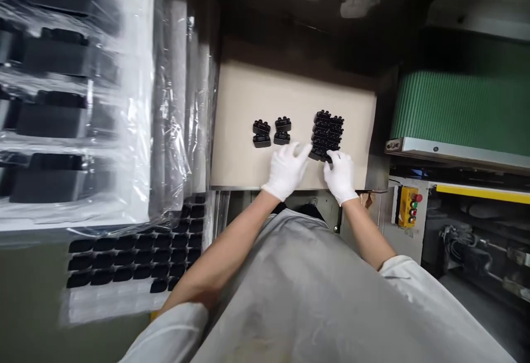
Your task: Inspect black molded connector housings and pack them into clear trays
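A block of black moulded parts with small knobs along their edges [327, 133] sits in two columns on the beige board. My left hand [287, 169], in a white glove, is at the block's near left corner, its fingers apart and one fingertip beside the parts. At the near right corner, my right hand [340, 175], also gloved in white, has its thumb and fingers bent around the edge of a black part. To the left lie two small pairs of similar parts, one pair [261, 133] farther left and another pair [282, 131] nearer the block.
The beige board [236, 98] covers the worktop. Plastic-wrapped trays of black pieces [53, 114] are stacked at left, with another tray [111, 261] lower down. A green ribbed conveyor belt [455, 109] and a yellow button box [408, 207] stand at right.
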The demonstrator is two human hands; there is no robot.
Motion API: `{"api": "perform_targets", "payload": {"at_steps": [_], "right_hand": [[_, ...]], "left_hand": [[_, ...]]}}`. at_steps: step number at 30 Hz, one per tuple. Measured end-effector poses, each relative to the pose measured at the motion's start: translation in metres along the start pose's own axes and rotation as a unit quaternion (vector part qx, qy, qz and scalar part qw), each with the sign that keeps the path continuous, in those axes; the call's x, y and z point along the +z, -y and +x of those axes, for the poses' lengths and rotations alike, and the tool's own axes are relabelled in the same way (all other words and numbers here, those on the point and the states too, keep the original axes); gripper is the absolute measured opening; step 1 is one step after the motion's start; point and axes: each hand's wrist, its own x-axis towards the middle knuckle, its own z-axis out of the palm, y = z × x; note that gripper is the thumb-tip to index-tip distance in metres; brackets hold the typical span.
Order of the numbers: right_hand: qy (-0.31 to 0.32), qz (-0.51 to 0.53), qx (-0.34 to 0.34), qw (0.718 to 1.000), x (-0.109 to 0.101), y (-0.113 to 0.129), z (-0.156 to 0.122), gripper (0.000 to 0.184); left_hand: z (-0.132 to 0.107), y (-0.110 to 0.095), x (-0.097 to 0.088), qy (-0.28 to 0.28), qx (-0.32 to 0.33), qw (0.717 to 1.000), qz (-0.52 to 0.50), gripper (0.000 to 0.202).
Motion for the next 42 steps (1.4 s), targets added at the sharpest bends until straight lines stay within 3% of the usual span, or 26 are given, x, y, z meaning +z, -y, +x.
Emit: {"api": "perform_targets", "payload": {"at_steps": [2, 4, 9, 11, 13, 15, 17, 20, 22, 23, 24, 25, 26, 27, 28, 29, 31, 33, 34, 36, 38, 40, 42], "right_hand": [[0.015, -0.033, 0.018, 0.999, 0.003, -0.007, -0.007, 0.052], [0.026, -0.044, 0.018, 0.999, 0.008, -0.005, -0.009, 0.051], [0.037, 0.015, 0.0, 0.999, 0.03, 0.013, -0.005, 0.027], [0.062, 0.074, 0.001, 0.995, 0.042, 0.022, 0.003, 0.026], [0.076, 0.173, 0.036, 0.981, 0.052, 0.032, 0.012, 0.026], [0.062, 0.325, 0.108, 0.938, 0.055, 0.043, 0.014, 0.032], [0.047, 0.512, 0.19, 0.836, 0.052, 0.049, 0.005, 0.039], [0.048, 0.754, 0.268, 0.598, 0.045, 0.051, -0.034, 0.042], [0.046, 0.847, 0.3, 0.437, 0.049, 0.057, -0.068, 0.036], [0.042, 0.872, 0.315, 0.372, 0.056, 0.065, -0.084, 0.031], [0.035, 0.887, 0.33, 0.323, 0.064, 0.074, -0.099, 0.026], [0.028, 0.892, 0.344, 0.292, 0.073, 0.087, -0.111, 0.022], [0.016, 0.89, 0.359, 0.281, 0.082, 0.101, -0.12, 0.019], [-0.006, 0.884, 0.368, 0.289, 0.087, 0.115, -0.126, 0.017], [-0.039, 0.873, 0.369, 0.317, 0.088, 0.129, -0.131, 0.017], [-0.081, 0.854, 0.362, 0.365, 0.083, 0.142, -0.133, 0.016], [-0.191, 0.769, 0.334, 0.51, 0.054, 0.157, -0.133, 0.013], [-0.321, 0.595, 0.323, 0.662, 0.008, 0.152, -0.127, 0.012], [-0.408, 0.485, 0.326, 0.701, -0.016, 0.141, -0.121, 0.012], [-0.559, 0.335, 0.308, 0.693, -0.058, 0.103, -0.104, 0.011], [-0.655, 0.257, 0.259, 0.662, -0.082, 0.056, -0.079, 0.017], [-0.667, 0.262, 0.251, 0.651, -0.088, 0.017, -0.052, 0.022], [-0.623, 0.283, 0.271, 0.677, -0.08, 0.0, -0.028, 0.027]], "left_hand": [[0.013, -0.013, 0.011, 0.047, 0.039, 0.998, 0.018, 0.05], [0.019, -0.014, 0.019, 0.074, 0.046, 0.996, 0.03, 0.046], [0.005, 0.017, 0.023, 0.105, 0.014, 0.994, -0.002, 0.025], [0.001, 0.033, 0.021, 0.111, -0.028, 0.992, -0.056, 0.029], [0.001, 0.05, 0.014, 0.076, -0.106, 0.98, -0.15, 0.039], [-0.002, 0.068, 0.001, 0.032, -0.217, 0.925, -0.311, 0.046], [-0.012, 0.085, -0.019, 0.027, -0.296, 0.834, -0.465, 0.042], [-0.041, 0.103, -0.052, 0.044, -0.353, 0.684, -0.637, 0.035], [-0.063, 0.109, -0.066, 0.062, -0.407, 0.585, -0.699, 0.034], [-0.071, 0.111, -0.069, 0.088, -0.438, 0.548, -0.707, 0.033], [-0.075, 0.111, -0.071, 0.127, -0.463, 0.531, -0.699, 0.031], [-0.076, 0.109, -0.072, 0.176, -0.478, 0.527, -0.68, 0.029], [-0.072, 0.105, -0.072, 0.228, -0.478, 0.534, -0.659, 0.027], [-0.064, 0.098, -0.073, 0.278, -0.461, 0.55, -0.639, 0.027], [-0.05, 0.088, -0.075, 0.326, -0.425, 0.574, -0.62, 0.027], [-0.032, 0.075, -0.077, 0.364, -0.369, 0.604, -0.605, 0.028], [0.017, 0.039, -0.082, 0.394, -0.213, 0.678, -0.583, 0.031], [0.074, -0.007, -0.084, 0.338, -0.023, 0.75, -0.568, 0.033], [0.101, -0.033, -0.082, 0.304, 0.077, 0.774, -0.55, 0.032], [0.149, -0.085, -0.073, 0.243, 0.223, 0.778, -0.535, 0.029], [0.184, -0.126, -0.057, 0.24, 0.316, 0.767, -0.504, 0.027], [0.207, -0.151, -0.04, 0.271, 0.359, 0.763, -0.464, 0.028], [0.222, -0.155, -0.029, 0.319, 0.368, 0.765, -0.421, 0.029]]}}
